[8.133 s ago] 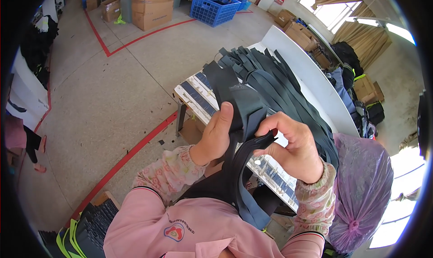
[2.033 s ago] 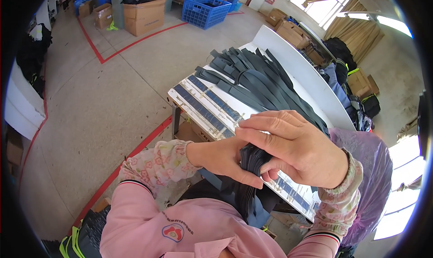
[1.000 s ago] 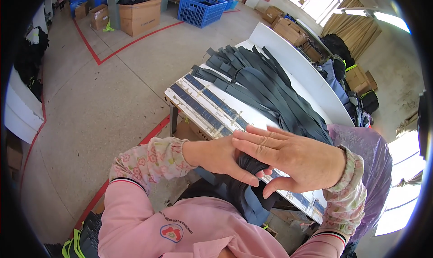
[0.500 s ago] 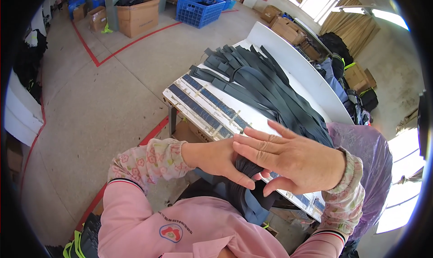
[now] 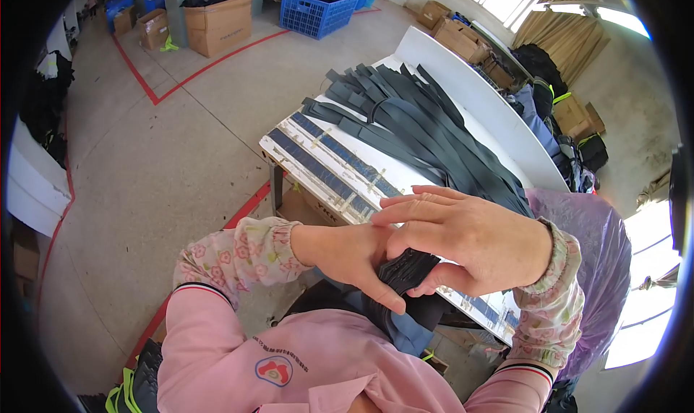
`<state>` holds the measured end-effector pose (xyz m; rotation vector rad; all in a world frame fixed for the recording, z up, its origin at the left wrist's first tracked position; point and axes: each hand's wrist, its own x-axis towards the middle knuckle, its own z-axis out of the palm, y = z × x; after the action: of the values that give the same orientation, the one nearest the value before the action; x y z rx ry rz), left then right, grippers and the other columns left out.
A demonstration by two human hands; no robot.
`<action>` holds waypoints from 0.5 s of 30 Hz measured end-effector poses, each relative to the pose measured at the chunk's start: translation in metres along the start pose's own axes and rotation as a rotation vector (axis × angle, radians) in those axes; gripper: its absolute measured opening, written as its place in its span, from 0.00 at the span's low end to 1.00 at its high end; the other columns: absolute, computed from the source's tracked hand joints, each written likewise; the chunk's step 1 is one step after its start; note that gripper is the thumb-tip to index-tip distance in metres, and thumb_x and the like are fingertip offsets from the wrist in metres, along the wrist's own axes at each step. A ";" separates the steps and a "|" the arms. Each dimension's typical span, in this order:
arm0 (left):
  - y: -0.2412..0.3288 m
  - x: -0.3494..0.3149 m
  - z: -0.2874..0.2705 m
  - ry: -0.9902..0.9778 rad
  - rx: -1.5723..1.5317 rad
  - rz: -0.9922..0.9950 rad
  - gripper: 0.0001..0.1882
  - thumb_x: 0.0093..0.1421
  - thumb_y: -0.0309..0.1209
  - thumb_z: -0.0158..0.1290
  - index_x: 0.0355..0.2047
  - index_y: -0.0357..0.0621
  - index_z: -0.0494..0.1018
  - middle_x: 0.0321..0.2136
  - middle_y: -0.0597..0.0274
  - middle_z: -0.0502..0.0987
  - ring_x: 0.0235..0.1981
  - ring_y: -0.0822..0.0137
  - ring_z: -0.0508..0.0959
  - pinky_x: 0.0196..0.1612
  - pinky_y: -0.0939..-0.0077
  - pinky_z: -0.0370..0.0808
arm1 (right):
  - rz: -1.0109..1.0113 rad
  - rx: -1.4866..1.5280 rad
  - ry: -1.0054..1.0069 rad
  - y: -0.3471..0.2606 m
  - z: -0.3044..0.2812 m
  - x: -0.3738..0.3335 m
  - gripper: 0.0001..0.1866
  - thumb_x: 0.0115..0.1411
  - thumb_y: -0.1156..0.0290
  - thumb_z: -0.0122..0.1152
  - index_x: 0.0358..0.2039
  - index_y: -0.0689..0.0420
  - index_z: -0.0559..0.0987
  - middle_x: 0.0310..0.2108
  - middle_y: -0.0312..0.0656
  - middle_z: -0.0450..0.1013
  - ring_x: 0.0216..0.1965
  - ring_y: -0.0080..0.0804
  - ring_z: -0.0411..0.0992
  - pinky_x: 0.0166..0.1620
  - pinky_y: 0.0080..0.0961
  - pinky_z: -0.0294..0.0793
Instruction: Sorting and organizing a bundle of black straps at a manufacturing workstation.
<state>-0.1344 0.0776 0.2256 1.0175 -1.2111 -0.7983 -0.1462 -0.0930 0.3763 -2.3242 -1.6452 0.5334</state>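
Note:
A bundle of black strips (image 5: 409, 268), stacked edge to edge, is clasped by my left hand (image 5: 347, 256), whose thumb lies along the near side. My right hand (image 5: 473, 241) closes over the same bundle from the right. Its index finger bends onto the top and its thumb presses the right side, while the other fingers reach across the left hand. Both hands are above the near edge of a white table (image 5: 394, 169). Past them on the table lies a long pile of dark grey strips (image 5: 441, 135). The bundle's lower part is hidden by my hands.
A purple plastic bag (image 5: 585, 261) stands against the table's right end. Cardboard boxes (image 5: 217, 26) and a blue crate (image 5: 318, 12) sit at the far left. Bags and boxes (image 5: 571, 117) line the right wall. Red tape (image 5: 217, 62) marks the floor.
My right hand has gone from flat, with fingers stretched over the left hand, to curled round the bundle. More of the bundle's top now shows. My left hand stays nearly in place.

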 end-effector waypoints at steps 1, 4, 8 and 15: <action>0.001 0.001 0.000 0.001 -0.003 0.000 0.24 0.53 0.28 0.68 0.50 0.40 0.74 0.45 0.61 0.79 0.49 0.69 0.77 0.54 0.75 0.74 | 0.001 0.002 -0.001 0.002 0.002 0.000 0.26 0.45 0.69 0.73 0.44 0.58 0.72 0.53 0.48 0.68 0.54 0.49 0.68 0.60 0.44 0.64; 0.005 -0.002 0.000 0.015 0.003 -0.018 0.23 0.54 0.28 0.68 0.49 0.39 0.74 0.45 0.60 0.79 0.48 0.69 0.78 0.53 0.74 0.75 | -0.039 -0.007 0.059 0.003 0.006 0.004 0.23 0.44 0.70 0.72 0.40 0.58 0.73 0.49 0.45 0.67 0.51 0.46 0.68 0.60 0.43 0.64; 0.004 -0.007 0.004 0.074 -0.088 0.006 0.20 0.53 0.30 0.69 0.44 0.40 0.74 0.39 0.64 0.77 0.43 0.72 0.77 0.49 0.76 0.75 | 0.018 -0.059 0.012 -0.001 0.008 0.006 0.21 0.47 0.70 0.70 0.43 0.57 0.74 0.51 0.45 0.67 0.57 0.47 0.67 0.67 0.55 0.56; -0.022 -0.005 0.040 0.542 -0.207 0.200 0.18 0.56 0.27 0.65 0.45 0.41 0.73 0.43 0.63 0.77 0.45 0.71 0.76 0.50 0.75 0.73 | 0.033 -0.194 0.130 0.011 0.009 0.002 0.22 0.44 0.70 0.71 0.40 0.59 0.75 0.46 0.43 0.68 0.52 0.45 0.68 0.66 0.53 0.56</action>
<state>-0.1735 0.0660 0.2050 0.8518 -0.7317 -0.4369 -0.1402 -0.0949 0.3632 -2.4671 -1.6675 0.2316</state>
